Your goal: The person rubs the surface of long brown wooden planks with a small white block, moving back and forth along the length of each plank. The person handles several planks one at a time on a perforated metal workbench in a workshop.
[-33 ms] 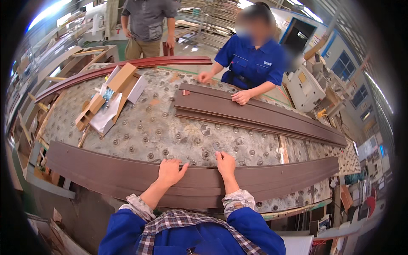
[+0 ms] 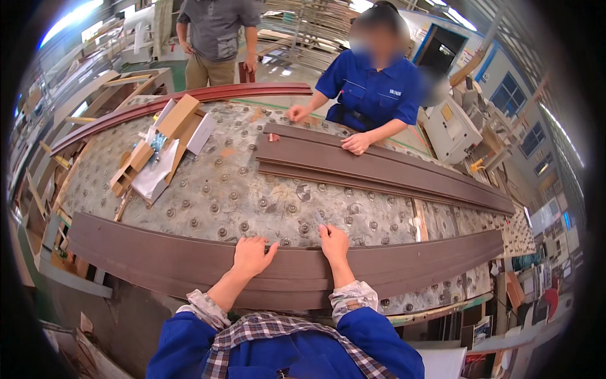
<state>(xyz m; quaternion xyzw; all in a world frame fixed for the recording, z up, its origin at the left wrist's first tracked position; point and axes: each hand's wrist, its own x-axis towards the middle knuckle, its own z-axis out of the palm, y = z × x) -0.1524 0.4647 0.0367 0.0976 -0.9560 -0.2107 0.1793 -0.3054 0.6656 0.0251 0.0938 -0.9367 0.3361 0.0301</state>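
A long dark brown profile (image 2: 142, 249) lies along the table's near edge below me. My left hand (image 2: 252, 256) rests on its far edge, thumb apart and fingers loosely bent, holding nothing visible. Right of centre, my right hand (image 2: 334, 243) is closed on a small thin grey object (image 2: 320, 218) over the same profile's far edge; what it is I cannot make out. Across the table, several more brown profiles (image 2: 372, 170) lie stacked, with a small reddish piece (image 2: 273, 138) on the left end and a co-worker's hand (image 2: 356, 143) on top.
The metal table (image 2: 233, 189) is studded with rollers. Opened cardboard boxes (image 2: 164, 145) lie at back left, beside long red profiles (image 2: 189, 95). A co-worker in blue (image 2: 372, 88) stands opposite, another person (image 2: 214, 44) behind. A grey machine (image 2: 451, 132) stands at right.
The view has shifted very slightly, and the co-worker in blue opposite appears a little further left. My hands are in almost the same place on the profile.
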